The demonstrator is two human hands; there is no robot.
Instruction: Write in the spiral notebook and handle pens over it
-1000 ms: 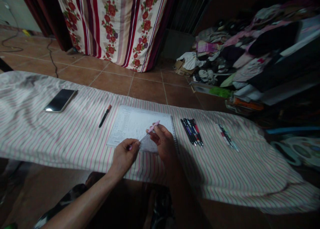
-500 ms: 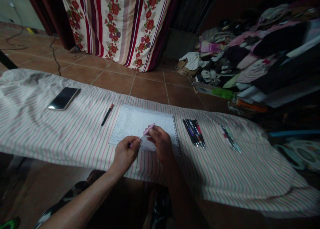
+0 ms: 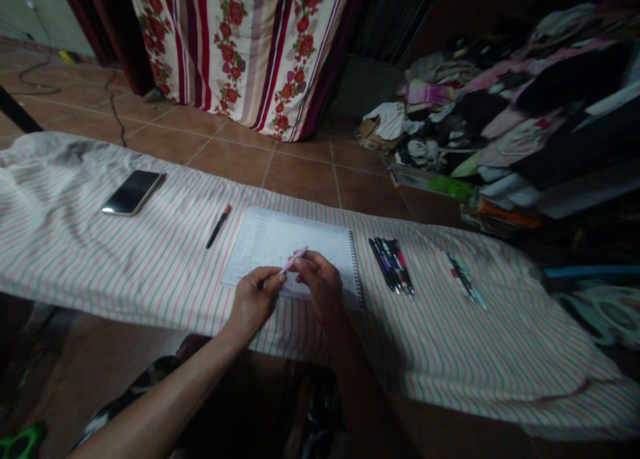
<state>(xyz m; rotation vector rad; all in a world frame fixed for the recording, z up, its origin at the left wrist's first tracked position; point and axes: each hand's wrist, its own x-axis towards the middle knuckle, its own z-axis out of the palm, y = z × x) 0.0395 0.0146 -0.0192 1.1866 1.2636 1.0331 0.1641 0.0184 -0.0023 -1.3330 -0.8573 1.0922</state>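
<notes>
Above a spiral notebook point(image 3: 310, 235), I hold a slim pink pen point(image 3: 299, 254) slanting up to the right. My left hand point(image 3: 256, 297) is closed around its lower end, which the fingers hide. My right hand point(image 3: 323, 282) pinches the pen's upper part between thumb and fingers. The notebook lies open under both hands, with writing down its left side and the wire coil on the right. A black marker with an orange end point(image 3: 218, 227) lies left of the notebook. Several pens point(image 3: 391, 267) lie side by side to its right.
A phone point(image 3: 133, 193) lies at the left of the striped cloth point(image 3: 170, 259). More pens point(image 3: 466, 282) lie farther right. Beyond the cloth are a tiled floor point(image 3: 300, 175), a floral curtain point(image 3: 260, 52) and a heap of clothes point(image 3: 500, 105).
A thin, clear-looking piece showed between my hands before, below the pink part. Now the pink part meets my left fingers and that piece no longer shows. The view has shifted slightly.
</notes>
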